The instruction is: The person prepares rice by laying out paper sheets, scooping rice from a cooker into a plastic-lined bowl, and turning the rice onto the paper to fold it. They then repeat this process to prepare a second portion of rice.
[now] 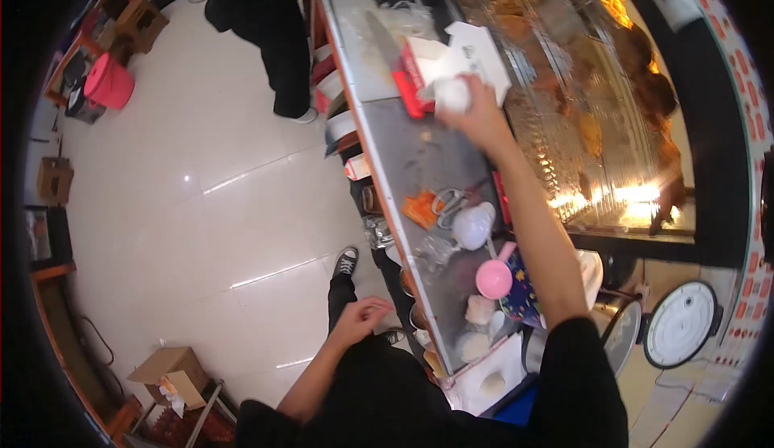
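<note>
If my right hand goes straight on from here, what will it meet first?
Most likely the open red and white box, just beyond the white item in the right hand, though their heights are unclear.

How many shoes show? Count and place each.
3: one shoe on the co-worker beside the counter; a front shoe beyond the left hand; a rear shoe, partly hidden, beside that hand. Another may be hidden.

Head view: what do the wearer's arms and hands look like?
Left hand and right hand are both ungloved, with no wristband visible. Plain black sleeves end around the elbows, leaving the forearms uncovered. Finer details are blurred.
</note>
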The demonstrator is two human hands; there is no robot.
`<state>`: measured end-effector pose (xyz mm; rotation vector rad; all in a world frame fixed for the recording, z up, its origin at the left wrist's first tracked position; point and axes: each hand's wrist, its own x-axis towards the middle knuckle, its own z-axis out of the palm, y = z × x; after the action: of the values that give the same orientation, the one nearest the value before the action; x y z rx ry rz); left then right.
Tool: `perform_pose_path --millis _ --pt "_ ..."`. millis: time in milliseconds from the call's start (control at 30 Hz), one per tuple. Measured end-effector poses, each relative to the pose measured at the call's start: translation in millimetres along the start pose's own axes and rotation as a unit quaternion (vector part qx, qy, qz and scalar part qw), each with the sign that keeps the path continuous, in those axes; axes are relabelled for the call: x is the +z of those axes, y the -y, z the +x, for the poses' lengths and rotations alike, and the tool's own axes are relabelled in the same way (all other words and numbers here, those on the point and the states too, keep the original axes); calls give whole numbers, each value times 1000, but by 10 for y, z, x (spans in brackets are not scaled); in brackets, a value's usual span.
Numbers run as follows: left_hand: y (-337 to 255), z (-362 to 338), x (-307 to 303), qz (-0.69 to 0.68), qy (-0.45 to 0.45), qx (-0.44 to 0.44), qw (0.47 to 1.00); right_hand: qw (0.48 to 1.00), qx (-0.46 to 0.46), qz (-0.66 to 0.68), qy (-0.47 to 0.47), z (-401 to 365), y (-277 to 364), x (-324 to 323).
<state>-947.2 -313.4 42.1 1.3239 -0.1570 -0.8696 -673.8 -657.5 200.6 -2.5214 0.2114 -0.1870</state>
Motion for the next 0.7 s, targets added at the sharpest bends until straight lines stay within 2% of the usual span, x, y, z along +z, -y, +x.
perform_pose_path --millis 67,100,167,200,267,333,367,467,500,533,567,600,633,667,700 --pt "106 -215 -443 4 -133 -31 991 997 34 -73 9 933 -365 405" --pt "76 -370 -621 -13 -174 -89 981 995 36 -93 21 1326 -592 550" --pt "188 -645 -849 -49 -256 -115 959 989 129 -52 59 1856 -953 797" --pt "239 -775 -893 -65 -294 -129 945 986 129 -88 53 1903 -900 839" --pt "348 -899 -858 -79 -319 -147 933 954 133 -257 77 2023 -874 999" --pt "361 -867 -789 -100 -331 -156 925 957 114 -256 70 2037 -792 1125" --pt "370 -828 -744 -106 -322 -156 928 958 106 -258 64 2016 -760 1146" --pt "330 -590 -687 -103 -282 -146 943 991 -86 -68 79 2111 -1322 1294" --pt "289 -490 -663 -96 -261 -144 950 991 -116 -64 22 1957 -1225 1171" --pt "270 -351 -621 -12 -241 -65 968 987 -141 -64 -35 1795 -1129 1055" --pt "183 -179 -579 70 -209 14 975 985 -145 -31 -87 1516 -902 835" --pt "-8 -31 -534 111 -154 37 981 979 -143 -5 -142 1124 -605 572" --pt "-186 132 -445 146 -88 63 983 984 -92 77 -134 615 -256 308" --pt "-226 234 -294 68 -22 6 997 978 -40 155 -137 24 81 74" --pt "-378 341 -104 83 88 -59 991 978 12 182 -98 -606 260 -113"
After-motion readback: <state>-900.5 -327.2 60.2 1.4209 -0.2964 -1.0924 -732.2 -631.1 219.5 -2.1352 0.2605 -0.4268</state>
